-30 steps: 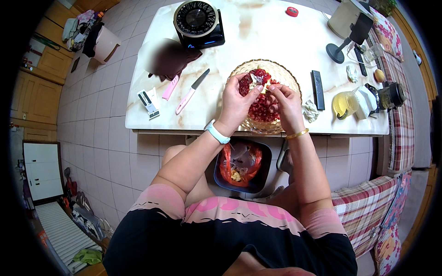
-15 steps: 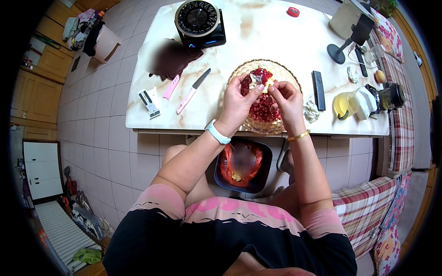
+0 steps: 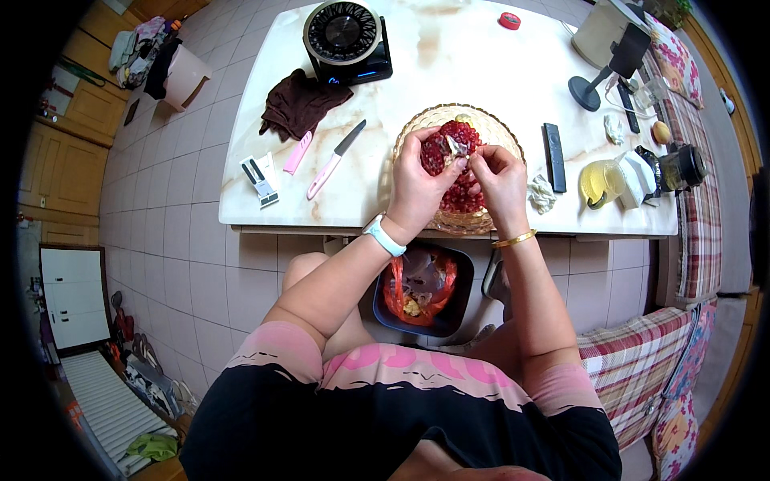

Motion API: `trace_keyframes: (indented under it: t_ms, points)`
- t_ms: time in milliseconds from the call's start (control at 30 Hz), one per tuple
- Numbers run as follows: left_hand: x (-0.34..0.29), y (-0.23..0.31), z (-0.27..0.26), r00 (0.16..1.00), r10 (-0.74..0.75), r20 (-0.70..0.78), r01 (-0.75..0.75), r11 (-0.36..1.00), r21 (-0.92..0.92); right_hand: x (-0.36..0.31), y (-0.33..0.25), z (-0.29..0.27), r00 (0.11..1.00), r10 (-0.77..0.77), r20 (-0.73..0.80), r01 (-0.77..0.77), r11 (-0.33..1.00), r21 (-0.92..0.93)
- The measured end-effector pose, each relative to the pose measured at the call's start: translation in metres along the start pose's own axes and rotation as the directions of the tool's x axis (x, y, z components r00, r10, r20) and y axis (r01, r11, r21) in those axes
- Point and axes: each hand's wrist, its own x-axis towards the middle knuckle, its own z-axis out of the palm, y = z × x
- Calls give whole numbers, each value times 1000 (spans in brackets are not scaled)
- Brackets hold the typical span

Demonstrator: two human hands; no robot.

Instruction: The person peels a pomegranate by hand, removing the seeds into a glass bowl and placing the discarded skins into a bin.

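Pale tiled floor [image 3: 176, 176] all round, and on the marbled worktop [image 3: 465, 68] sits an amber bowl [image 3: 500, 128], right by the front edge. Person's got a chunk of pomegranate [image 3: 434, 152] up over the bowl, loose red seeds [image 3: 460, 198] below it. Left hand [image 3: 415, 180] is wrapped round the chunk from its left side; right hand [image 3: 501, 176] has thumb and fingertips pinched on its right edge, can't tell on which bit exactly. Left of the bowl: a knife [image 3: 325, 173] with a pink handle, then its pink sheath [image 3: 297, 153] and a dark brown cloth [image 3: 301, 104]. Right of the bowl: a black remote [image 3: 553, 156] and some crumpled tissue [image 3: 541, 194]. Below the bowl, at floor level, a dark bin [image 3: 460, 298] lined with a red bag [image 3: 395, 290].
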Motion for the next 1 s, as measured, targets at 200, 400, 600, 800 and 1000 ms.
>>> trace_keyframes:
  t_ms: [200,400,600,800,1000]
  points:
    - [1,-1,1,1000,-10,16,10,1000,-30,1,9,-3,989,-143,-30,136,978,-160]
    - [-1,-1,0,1000,-14,24,14,1000,-7,-1,3,-1,998,-60,2,60,998,4]
    - [0,0,1,999,-23,25,25,995,-98,0,3,-5,999,-30,28,29,999,35]
    - [4,-9,-2,999,-33,-2,32,992,-118,3,1,-12,996,16,82,-26,994,110]
    - [11,-8,-8,992,-122,-7,119,974,-192,9,-1,-26,995,18,102,-26,996,82]
